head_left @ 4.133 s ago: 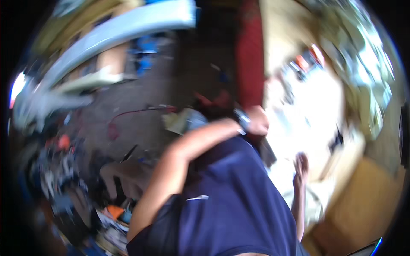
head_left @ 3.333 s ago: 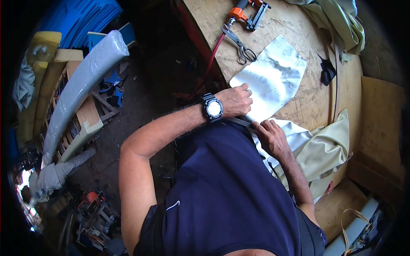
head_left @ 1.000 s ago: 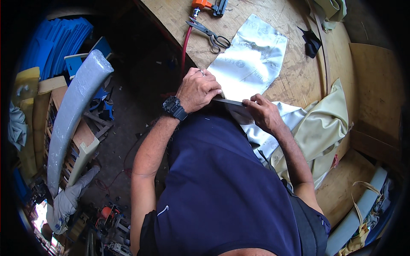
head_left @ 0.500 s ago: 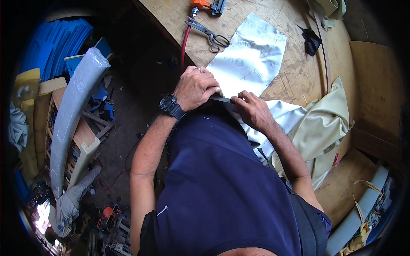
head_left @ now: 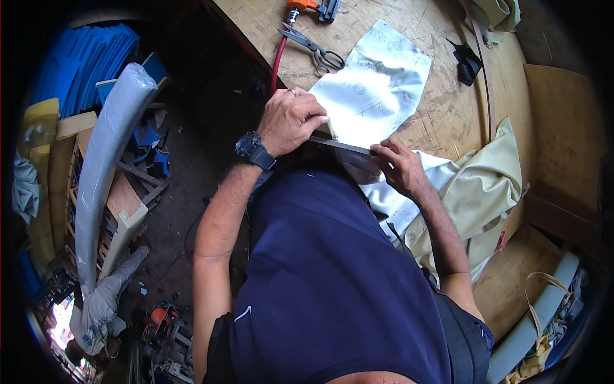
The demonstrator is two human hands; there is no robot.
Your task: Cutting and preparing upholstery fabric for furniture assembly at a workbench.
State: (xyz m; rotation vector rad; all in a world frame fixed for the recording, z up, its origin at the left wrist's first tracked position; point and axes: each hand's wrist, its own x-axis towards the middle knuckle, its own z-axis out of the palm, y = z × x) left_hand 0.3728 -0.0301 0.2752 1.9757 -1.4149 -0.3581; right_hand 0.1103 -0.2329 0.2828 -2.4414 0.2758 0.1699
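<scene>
A silvery white sheet of upholstery material [head_left: 374, 80] lies on the wooden workbench, its near end at the table edge. My left hand [head_left: 289, 121] is closed at that end, thumb and fingers pressed together beside a small folded, cream-coloured edge [head_left: 331, 128]. What lies under its fingers is hidden. Between my hands runs a thin, flat grey strip [head_left: 342, 145], close to the front of my dark blue shirt. My right hand [head_left: 398, 165] pinches the strip's right end. The strip's left end passes by my left hand, and I cannot tell whether that hand grips it too.
Scissors [head_left: 313, 48] and an orange air tool [head_left: 310, 6] on a red hose [head_left: 278, 64] lie on the workbench [head_left: 441, 105]. Cream material [head_left: 480, 185] drapes at the right. Leftward stand a wrapped grey foam piece [head_left: 112, 160], blue sheets [head_left: 83, 64] and a person in grey [head_left: 105, 313].
My right hand has moved right, away from my left hand, and a longer stretch of the grey strip shows between them. My left hand has shifted slightly up and left.
</scene>
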